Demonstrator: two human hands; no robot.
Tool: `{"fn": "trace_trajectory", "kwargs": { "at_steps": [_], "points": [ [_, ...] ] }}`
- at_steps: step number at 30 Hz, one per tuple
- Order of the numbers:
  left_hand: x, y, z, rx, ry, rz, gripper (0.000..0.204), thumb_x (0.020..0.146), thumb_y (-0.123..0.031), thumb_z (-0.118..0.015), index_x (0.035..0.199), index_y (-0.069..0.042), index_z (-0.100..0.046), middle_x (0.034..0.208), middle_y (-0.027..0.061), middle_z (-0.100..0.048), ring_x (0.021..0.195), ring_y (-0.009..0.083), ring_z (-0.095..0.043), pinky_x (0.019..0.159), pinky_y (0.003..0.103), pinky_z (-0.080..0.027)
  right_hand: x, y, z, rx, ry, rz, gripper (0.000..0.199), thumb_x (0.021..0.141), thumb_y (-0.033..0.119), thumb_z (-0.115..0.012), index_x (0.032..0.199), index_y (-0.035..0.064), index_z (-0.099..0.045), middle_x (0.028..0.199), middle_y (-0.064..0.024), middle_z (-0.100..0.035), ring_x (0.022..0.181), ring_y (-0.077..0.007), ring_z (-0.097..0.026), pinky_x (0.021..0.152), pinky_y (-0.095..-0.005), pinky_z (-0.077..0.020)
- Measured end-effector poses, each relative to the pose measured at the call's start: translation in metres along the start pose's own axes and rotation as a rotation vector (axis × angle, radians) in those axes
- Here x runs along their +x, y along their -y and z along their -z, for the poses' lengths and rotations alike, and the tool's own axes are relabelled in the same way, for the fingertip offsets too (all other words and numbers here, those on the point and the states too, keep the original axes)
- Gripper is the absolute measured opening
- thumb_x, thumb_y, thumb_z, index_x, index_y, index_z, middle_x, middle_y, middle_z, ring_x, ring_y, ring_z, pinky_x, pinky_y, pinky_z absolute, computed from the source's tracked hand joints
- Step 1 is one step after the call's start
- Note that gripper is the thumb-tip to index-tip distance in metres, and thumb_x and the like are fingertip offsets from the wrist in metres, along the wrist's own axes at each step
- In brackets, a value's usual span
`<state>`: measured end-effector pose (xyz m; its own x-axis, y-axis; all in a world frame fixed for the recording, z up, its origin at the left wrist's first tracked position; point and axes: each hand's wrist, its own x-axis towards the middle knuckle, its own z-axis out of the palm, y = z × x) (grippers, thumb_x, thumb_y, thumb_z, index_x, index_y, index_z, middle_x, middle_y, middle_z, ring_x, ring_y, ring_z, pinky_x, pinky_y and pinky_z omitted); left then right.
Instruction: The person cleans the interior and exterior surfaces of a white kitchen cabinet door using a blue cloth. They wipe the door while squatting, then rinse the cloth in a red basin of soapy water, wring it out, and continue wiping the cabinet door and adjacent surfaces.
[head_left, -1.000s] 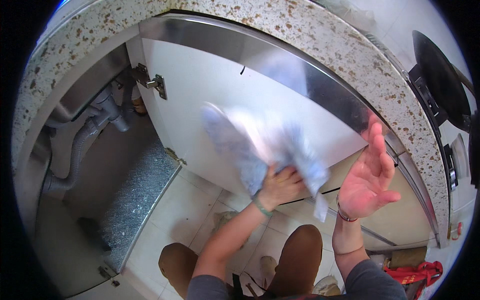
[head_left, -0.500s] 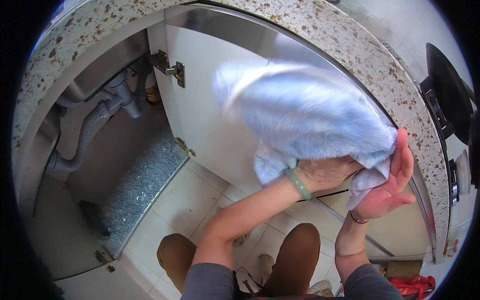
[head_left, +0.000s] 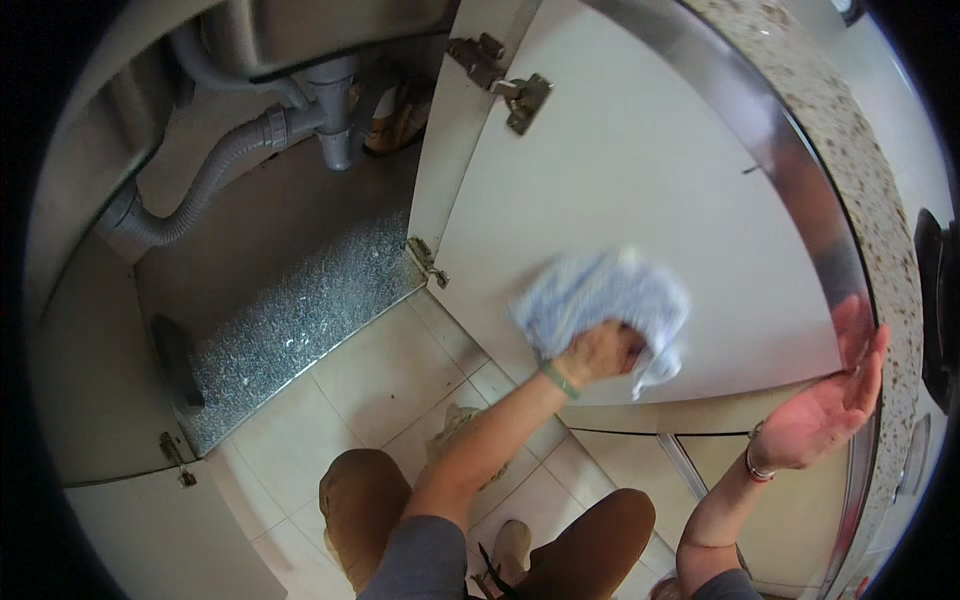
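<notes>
We press the pale blue cloth (head_left: 605,300), bunched tight in our left hand (head_left: 598,352), flat against the white cabinet door (head_left: 640,190), while our open right hand (head_left: 830,405) braces the door's edge to steady it.

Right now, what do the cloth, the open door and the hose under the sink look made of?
Cloth: soft woven fabric, pale blue-white, crumpled under the left hand. Door: smooth matt white panel, probably laminated board. Hose: grey ribbed plastic, by its corrugations.

Head camera looks down (close) at open cabinet door (head_left: 640,190).
</notes>
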<state>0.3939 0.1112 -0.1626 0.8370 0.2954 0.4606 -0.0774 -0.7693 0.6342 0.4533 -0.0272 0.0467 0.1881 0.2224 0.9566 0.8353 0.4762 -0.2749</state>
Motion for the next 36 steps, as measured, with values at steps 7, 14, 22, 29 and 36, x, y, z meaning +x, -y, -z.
{"fn": "trace_trajectory", "kwargs": {
  "at_steps": [7,14,22,29,36],
  "points": [
    [0.022,0.131,0.026,0.296,-1.037,0.186,0.062,0.09,-0.035,-0.057,0.135,0.004,-0.044,0.128,0.0276,-0.052,0.119,0.0435,-0.049,0.104,0.052,-0.035,0.009,0.004,-0.014,-0.235,0.049,0.012,0.056,0.104,0.039,-0.019,0.144,0.0043,-0.038,0.152,-0.0179,-0.033,0.136,-0.045,-0.036,0.115,-0.0568,-0.0286],
    [-0.066,0.16,-0.116,-0.2,-0.748,0.814,0.046,0.101,-0.021,-0.038,0.137,0.009,-0.038,0.136,0.0345,-0.043,0.128,0.0493,-0.038,0.11,0.056,-0.026,0.0,-0.005,-0.036,-0.224,-0.101,-0.004,0.058,0.103,0.035,-0.018,0.143,-0.0024,-0.037,0.149,-0.0237,-0.036,0.136,-0.0433,-0.037,0.114,-0.0545,-0.0301],
    [-0.03,0.043,-0.093,-0.142,-0.84,0.203,0.063,0.088,-0.038,-0.063,0.14,-0.007,-0.047,0.149,0.0284,-0.032,0.14,0.0485,-0.022,0.107,0.067,-0.018,0.003,0.0,-0.024,-0.288,-0.042,0.013,0.055,0.103,0.031,-0.023,0.137,-0.0068,-0.043,0.145,-0.0303,-0.038,0.133,-0.0426,-0.041,0.114,-0.0528,-0.0308],
    [0.042,0.1,0.119,-0.247,-0.913,0.078,0.032,0.095,-0.024,-0.054,0.114,0.001,-0.06,0.132,0.0265,-0.051,0.129,0.049,-0.038,0.114,0.064,-0.014,0.0,0.001,-0.026,-0.239,-0.126,-0.031,0.056,0.104,0.033,-0.023,0.14,-0.0057,-0.041,0.144,-0.03,-0.041,0.134,-0.04,-0.041,0.113,-0.0518,-0.032],
    [-0.015,0.213,0.046,-0.34,-0.906,0.572,0.054,0.105,-0.032,-0.03,0.141,0.008,-0.037,0.15,0.0258,-0.035,0.138,0.0388,-0.035,0.115,0.044,-0.025,0.003,0.001,-0.018,-0.248,-0.081,-0.027,0.056,0.103,0.035,-0.021,0.137,-0.0036,-0.044,0.142,-0.028,-0.043,0.131,-0.0381,-0.045,0.11,-0.0509,-0.037]
  ]
}}
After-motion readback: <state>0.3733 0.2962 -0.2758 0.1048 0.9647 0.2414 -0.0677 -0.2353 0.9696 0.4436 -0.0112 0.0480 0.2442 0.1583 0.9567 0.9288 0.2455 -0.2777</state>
